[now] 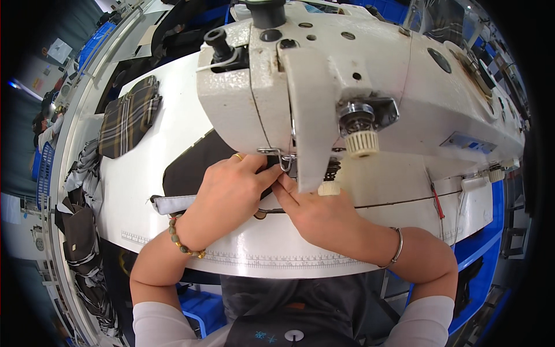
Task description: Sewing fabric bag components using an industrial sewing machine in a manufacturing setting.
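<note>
A dark brown fabric piece [193, 165] lies on the white table and runs under the head of a white sewing machine [370, 63]. My left hand [231, 188] is closed on the fabric, its fingertips beside the presser foot. From the other side my right hand [321, 214] reaches in, fingers pressed together at the same spot, their tips almost touching the left ones. What lies under the fingertips is mostly hidden. A pale grey strip [173, 203] sticks out from the fabric's near left edge, by my left wrist.
Folded plaid fabric [130, 115] rests at the table's far left. Piled grey and dark cloth [81, 231] hangs along the left side. A printed ruler [277, 260] follows the near edge of the table [370, 254]. A thin red-handled tool [437, 202] sits at the right, near blue bins [483, 248].
</note>
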Motion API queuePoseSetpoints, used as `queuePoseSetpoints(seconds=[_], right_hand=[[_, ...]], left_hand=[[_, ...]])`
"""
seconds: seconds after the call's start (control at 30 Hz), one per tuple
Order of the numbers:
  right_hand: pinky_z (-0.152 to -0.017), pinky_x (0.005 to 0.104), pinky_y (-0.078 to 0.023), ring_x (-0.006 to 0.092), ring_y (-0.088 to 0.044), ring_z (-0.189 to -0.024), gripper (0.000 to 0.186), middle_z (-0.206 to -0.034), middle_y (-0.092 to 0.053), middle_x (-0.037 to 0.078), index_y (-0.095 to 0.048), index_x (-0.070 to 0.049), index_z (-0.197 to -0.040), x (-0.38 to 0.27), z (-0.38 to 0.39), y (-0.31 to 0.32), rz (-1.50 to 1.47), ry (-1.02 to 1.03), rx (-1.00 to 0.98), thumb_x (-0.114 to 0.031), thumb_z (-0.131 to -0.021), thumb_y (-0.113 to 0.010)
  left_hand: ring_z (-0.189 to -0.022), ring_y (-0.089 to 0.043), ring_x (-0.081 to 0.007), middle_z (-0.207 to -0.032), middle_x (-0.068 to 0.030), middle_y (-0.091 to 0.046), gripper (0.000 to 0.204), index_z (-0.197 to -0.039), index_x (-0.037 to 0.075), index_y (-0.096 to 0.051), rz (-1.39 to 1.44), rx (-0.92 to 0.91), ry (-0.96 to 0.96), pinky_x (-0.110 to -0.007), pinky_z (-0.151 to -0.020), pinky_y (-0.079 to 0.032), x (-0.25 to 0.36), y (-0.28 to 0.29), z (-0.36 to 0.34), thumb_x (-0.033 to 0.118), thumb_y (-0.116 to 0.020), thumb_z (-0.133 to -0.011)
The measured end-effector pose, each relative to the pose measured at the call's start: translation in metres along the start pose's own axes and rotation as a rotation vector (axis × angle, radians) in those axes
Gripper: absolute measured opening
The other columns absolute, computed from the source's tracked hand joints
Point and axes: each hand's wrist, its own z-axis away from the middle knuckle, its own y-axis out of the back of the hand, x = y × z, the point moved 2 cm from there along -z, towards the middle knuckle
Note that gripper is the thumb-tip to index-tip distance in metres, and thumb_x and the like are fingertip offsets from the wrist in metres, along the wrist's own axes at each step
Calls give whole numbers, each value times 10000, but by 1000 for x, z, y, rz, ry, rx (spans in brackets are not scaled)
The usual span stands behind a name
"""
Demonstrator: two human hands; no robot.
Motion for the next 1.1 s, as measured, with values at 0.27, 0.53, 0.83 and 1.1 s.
queuePoseSetpoints(seconds=[0.27, 0.53, 0.83, 1.1], right_hand=[[-419, 296, -477, 160, -661, -715, 338, -1110, -698, 117, -679, -19, -1108, -2, 2, 3, -46, -56, -94, -88, -784, -608], [-430, 288, -458, 132, -599, -487, 401, -613, -550, -5, -642, 88, -1113, -1, -1, 5, -61, -7, -54, -101, -760, -608], [-438, 298, -455, 142, -590, -474, 488, -627, -571, 10, -613, 124, -1182, 2, -3, 8, -42, -6, -33, -140, -772, -611], [-598, 346, -508, 244, -627, -782, 359, -940, -660, 125, -699, -24, -991, -14, 1, 12, -80, 121, -32, -323, -792, -693]], left_hand=[[-778, -611, -246, -917, -78, -556, 318, -1057, 13, -684, 61, 24, 13, -348, -639, -524, 16, -6, 0, 43, -643, -743], [-780, -611, -252, -922, -84, -564, 294, -1028, 9, -672, 84, 9, 18, -355, -661, -523, 15, -9, -2, 27, -632, -737], [-828, -618, -229, -900, -70, -571, 345, -1110, 30, -665, -89, 8, -13, -328, -643, -525, 12, 13, 6, 54, -612, -770], [-691, -660, -230, -880, -100, -610, 507, -1291, -64, -554, 71, -325, -64, -327, -570, -532, 25, 34, 17, 60, -583, -801]])
